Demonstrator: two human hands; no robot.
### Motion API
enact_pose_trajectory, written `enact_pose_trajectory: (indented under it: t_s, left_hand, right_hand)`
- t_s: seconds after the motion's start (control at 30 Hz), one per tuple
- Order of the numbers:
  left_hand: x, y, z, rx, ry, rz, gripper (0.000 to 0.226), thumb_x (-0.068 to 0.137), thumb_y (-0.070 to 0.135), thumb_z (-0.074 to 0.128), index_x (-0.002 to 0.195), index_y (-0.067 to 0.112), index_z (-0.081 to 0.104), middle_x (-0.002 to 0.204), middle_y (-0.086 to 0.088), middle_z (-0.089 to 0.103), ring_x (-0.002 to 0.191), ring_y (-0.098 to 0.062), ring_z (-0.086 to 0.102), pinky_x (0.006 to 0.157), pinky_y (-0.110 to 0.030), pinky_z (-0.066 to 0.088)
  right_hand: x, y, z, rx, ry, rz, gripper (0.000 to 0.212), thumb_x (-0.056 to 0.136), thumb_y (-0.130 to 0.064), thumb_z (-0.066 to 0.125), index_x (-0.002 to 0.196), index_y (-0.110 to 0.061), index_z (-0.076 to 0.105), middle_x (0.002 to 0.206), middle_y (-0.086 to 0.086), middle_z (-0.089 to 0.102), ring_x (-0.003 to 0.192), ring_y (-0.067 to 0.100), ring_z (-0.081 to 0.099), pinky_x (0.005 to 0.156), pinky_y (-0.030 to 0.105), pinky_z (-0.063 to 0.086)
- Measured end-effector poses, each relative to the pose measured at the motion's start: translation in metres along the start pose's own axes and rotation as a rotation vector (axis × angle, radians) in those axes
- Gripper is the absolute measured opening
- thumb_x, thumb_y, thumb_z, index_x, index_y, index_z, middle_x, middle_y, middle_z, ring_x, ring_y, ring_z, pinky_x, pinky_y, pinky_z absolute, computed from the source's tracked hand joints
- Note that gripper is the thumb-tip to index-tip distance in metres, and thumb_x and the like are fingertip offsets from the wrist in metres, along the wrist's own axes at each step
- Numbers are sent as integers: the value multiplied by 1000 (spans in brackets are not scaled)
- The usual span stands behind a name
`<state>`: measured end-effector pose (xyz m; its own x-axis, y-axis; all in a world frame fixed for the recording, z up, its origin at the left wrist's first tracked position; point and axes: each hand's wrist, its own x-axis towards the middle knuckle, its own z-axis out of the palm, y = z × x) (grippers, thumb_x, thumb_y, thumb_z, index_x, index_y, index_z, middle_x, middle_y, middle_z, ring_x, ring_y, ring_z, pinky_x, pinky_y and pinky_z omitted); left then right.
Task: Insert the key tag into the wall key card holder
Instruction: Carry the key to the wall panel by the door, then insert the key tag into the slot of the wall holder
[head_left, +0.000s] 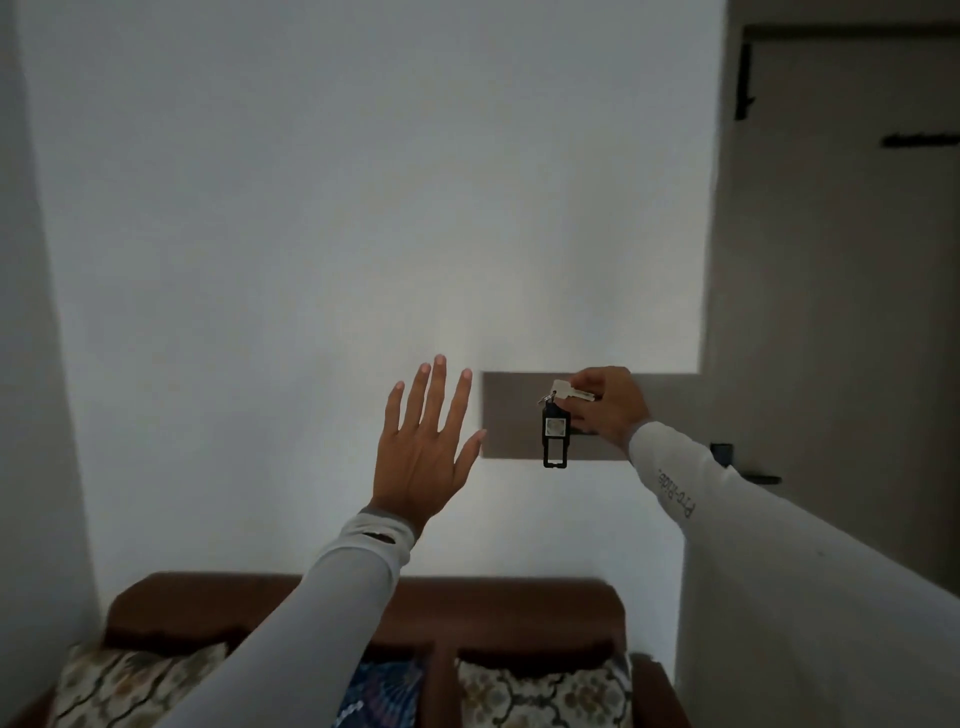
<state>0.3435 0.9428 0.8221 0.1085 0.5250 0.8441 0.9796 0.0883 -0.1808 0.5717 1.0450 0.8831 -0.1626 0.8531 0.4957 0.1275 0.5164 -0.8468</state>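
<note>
- Your right hand (605, 408) is up at the grey wall panel (511, 415), fingers pinched shut on the silver key (569, 391).
- The black key tag (556, 435) hangs free from the ring below that key, dangling upright in front of the panel's lower half. It looks not yet seated in anything.
- I can't make out the slot of the key card holder itself; your right hand covers the part of the panel where it would most likely sit, and the light is dim.
- Your left hand (423, 452) is raised beside the panel, fingers spread wide and holding nothing, thumb tip just at the panel's left edge.
- Here's the risk: you grip the key, not the tag, so the tag can swing and twist on its ring. Bring it to the slot like that and it may arrive tilted and jam against the rim.
- A loose pinch on the key could also let the whole bunch drop, straight down toward the brown sofa back (363, 603) and patterned cushions (545, 691) below.
- In this low light you may misjudge the opening, so the tag could scrape the panel face instead of going in.
- My call: shift your hold to the tag body before you push.
</note>
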Motion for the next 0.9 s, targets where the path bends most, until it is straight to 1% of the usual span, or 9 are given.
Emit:
enact_pose_trajectory:
  t_s: [0.2, 0.33, 0.43, 0.47, 0.63, 0.7, 0.77, 0.83, 0.9]
  left_hand:
    - [74, 40, 119, -50, 12, 33, 69, 107, 52, 40, 163, 13, 28, 170, -24, 28, 157, -39, 30, 123, -61, 35]
    - [128, 53, 194, -51, -21, 47, 68, 108, 52, 35, 162, 11, 29, 169, -26, 29, 155, -42, 32, 121, -62, 38]
    - [164, 67, 243, -64, -34, 52, 69, 107, 52, 35, 162, 10, 29, 168, -27, 32, 154, -43, 34, 120, -63, 39]
    - [172, 72, 258, -67, -34, 63, 70, 107, 53, 36, 162, 10, 30, 168, -27, 33, 153, -44, 35, 120, -63, 39]
    - [204, 86, 325, -61, -31, 55, 70, 108, 52, 41, 162, 9, 30, 168, -27, 30, 155, -43, 32, 122, -62, 38]
    - [215, 89, 350, -54, -43, 47, 70, 108, 52, 40, 162, 9, 29, 169, -27, 29, 155, -44, 31, 122, -62, 37]
    - [226, 90, 373, -45, -39, 41, 69, 108, 50, 41, 162, 8, 29, 169, -27, 29, 155, -44, 31, 122, -62, 37]
    - [234, 92, 394, -39, -29, 36, 68, 108, 48, 45, 161, 8, 31, 167, -27, 32, 154, -44, 33, 122, -61, 38]
    - [237, 95, 413, -29, -34, 39, 67, 108, 46, 45, 161, 8, 32, 167, -28, 32, 154, -44, 34, 122, -61, 39]
  right_hand:
    - [98, 70, -48, -47, 75, 3, 25, 76, -8, 77, 100, 0, 70, 106, 21, 71, 96, 30, 69, 72, 38, 61]
    - [163, 112, -66, -39, 76, 26, 19, 77, -6, 76, 95, -2, 71, 99, 16, 72, 92, 26, 68, 72, 38, 61]
    - [204, 140, -76, -32, 60, 8, 11, 78, -4, 75, 88, -8, 71, 84, 2, 72, 80, 16, 68, 57, 22, 58]
    - [216, 149, -78, -37, 60, 4, 10, 78, -5, 75, 86, -10, 71, 83, 1, 71, 79, 15, 68, 56, 21, 58]
    - [275, 191, -87, -97, 77, -22, 9, 77, -12, 77, 81, -18, 72, 91, 9, 75, 90, 27, 71, 76, 39, 61]
    - [298, 205, -88, -118, 79, -24, 10, 77, -12, 77, 85, -16, 73, 97, 14, 75, 97, 32, 70, 82, 45, 61]
    - [320, 219, -86, -115, 78, -14, 17, 77, -8, 76, 94, -8, 72, 104, 18, 73, 102, 33, 69, 83, 48, 60]
    - [338, 232, -84, -148, 72, -37, 26, 76, -5, 77, 101, -1, 71, 109, 20, 72, 103, 29, 68, 89, 45, 58]
    - [348, 244, -81, -215, 54, -81, 27, 77, -6, 77, 102, 0, 71, 107, 19, 73, 95, 21, 67, 87, 31, 57]
